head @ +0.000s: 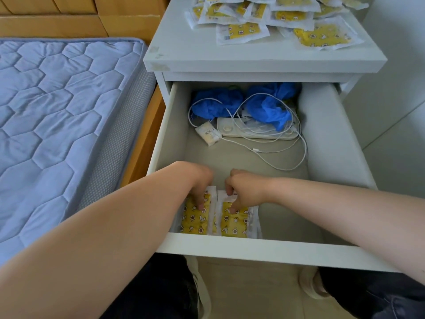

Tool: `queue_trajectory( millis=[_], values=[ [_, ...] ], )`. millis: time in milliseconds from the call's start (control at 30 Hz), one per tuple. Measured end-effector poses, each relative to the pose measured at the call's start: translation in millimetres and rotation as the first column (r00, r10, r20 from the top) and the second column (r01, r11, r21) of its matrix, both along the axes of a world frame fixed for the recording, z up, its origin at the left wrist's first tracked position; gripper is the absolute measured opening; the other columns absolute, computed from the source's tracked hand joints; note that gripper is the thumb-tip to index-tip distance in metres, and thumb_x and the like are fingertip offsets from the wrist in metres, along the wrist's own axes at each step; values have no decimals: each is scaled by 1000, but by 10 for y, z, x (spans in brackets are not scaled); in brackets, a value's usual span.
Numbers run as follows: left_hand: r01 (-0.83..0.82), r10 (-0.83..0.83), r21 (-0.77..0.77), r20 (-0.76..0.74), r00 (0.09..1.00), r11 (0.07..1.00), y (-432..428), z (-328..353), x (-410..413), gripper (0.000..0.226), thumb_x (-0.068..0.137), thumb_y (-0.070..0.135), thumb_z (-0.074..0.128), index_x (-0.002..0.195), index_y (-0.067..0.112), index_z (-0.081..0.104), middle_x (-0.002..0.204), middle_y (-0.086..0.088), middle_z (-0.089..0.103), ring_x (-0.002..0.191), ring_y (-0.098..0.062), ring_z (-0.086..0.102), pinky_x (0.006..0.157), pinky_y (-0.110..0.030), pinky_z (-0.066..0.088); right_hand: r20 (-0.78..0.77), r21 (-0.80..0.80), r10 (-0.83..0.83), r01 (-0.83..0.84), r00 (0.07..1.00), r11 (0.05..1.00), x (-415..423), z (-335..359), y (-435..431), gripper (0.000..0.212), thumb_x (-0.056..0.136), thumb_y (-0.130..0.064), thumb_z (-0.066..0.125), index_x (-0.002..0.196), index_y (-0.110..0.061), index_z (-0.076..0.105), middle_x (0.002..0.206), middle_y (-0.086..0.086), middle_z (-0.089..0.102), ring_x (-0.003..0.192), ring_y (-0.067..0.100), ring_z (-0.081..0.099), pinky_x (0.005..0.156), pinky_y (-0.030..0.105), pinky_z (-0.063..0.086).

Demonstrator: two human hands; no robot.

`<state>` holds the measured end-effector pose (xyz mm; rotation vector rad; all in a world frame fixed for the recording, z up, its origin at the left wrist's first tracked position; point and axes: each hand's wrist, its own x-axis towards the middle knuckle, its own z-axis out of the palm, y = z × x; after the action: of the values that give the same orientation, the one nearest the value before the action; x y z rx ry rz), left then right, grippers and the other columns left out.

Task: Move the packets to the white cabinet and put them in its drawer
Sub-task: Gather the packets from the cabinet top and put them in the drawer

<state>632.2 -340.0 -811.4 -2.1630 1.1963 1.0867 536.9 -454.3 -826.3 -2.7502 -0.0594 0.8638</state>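
Open drawer (253,248) of the white cabinet (264,58), pulled out toward 6 o'clock.

- Left hand (200,180): reaches in from 8 o'clock. Fingers are bent down, grip clamped on the upper end of the left packet (195,223), a yellow star-and-moon printed pouch in clear white-edged wrap.
- Right hand (246,189): comes in from 4 o'clock. Grip is pinched on the top edge of the right packet (234,224), which has the same print, with one fingertip on its yellow face.
- Both packets lie side by side, just touching, against the drawer's front wall at 6 o'clock.
- Heap of matching packets (276,17) on the cabinet top, at 12 to 1 o'clock.
- Drawer's far end, 12 o'clock: two crumpled blue plastic bundles (216,104), a flat white device (257,132), a looped white cable (287,157) and a small white pack (208,133).
- Blue quilted mattress (57,111) on a wooden bed frame (142,143), at 9 o'clock.
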Motion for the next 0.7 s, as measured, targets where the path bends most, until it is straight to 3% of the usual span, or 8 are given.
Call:
queue_trajectory(
  millis=[133,200,300,367,467,567,633,700],
  values=[
    [-34,34,18,-26,999,999,21,-12,13,49,73,40,80,109,10,65,100,-3,64,85,-21,59,71,-30,46,-69,-259,-220,195,973,946,15,202,-130,51,80,-56,66,79,-7,55,77,3,56,62,18,53,55,28,42],
    [-48,48,15,-31,998,999,26,-21,13,50,75,40,79,112,10,65,104,-3,65,88,-22,60,73,-29,47,-294,-320,-354,258,888,912,3,204,-218,58,84,-60,58,72,-4,54,80,7,68,55,16,55,53,26,44],
    [-58,58,6,-30,998,998,31,-44,23,51,73,43,79,110,10,66,105,-3,66,92,-24,64,73,-31,49,-542,-153,-504,511,672,846,-19,28,-256,57,86,-48,62,90,8,55,103,19,70,74,21,66,56,25,52],
    [-70,70,1,-31,997,998,36,-62,37,53,71,46,79,110,11,67,105,-3,68,93,-24,65,77,-33,52,-539,-29,-544,632,643,775,-22,-39,-199,46,86,-32,68,97,10,52,112,26,65,83,24,67,56,24,54],
    [-102,100,-24,-46,994,995,25,-66,35,54,72,49,77,112,14,65,107,-2,67,94,-22,64,79,-32,51,-481,51,-547,644,685,763,-15,-90,-125,37,83,-20,74,81,6,47,104,29,67,65,23,66,62,31,56],
    [-102,100,-59,-49,994,993,6,-55,23,51,77,46,74,115,14,63,113,-3,65,97,-22,62,78,-30,47,-339,15,-469,503,815,864,-20,-44,-108,44,75,-26,80,93,4,54,89,19,67,80,30,70,70,39,58],
    [-89,87,-48,-44,995,995,8,-41,19,52,78,44,74,118,13,62,115,-4,65,100,-23,62,79,-30,47,-113,-45,-302,299,947,953,-19,-13,-107,68,68,-33,84,118,-4,48,110,12,60,99,30,64,77,38,53],
    [-65,64,-22,-43,997,998,12,-33,23,53,78,40,76,121,13,61,118,-4,65,104,-24,62,83,-32,47,10,-26,-132,132,991,991,-9,-1,-75,78,67,-32,85,130,-11,44,124,8,51,110,27,54,86,34,48]
  ],
)
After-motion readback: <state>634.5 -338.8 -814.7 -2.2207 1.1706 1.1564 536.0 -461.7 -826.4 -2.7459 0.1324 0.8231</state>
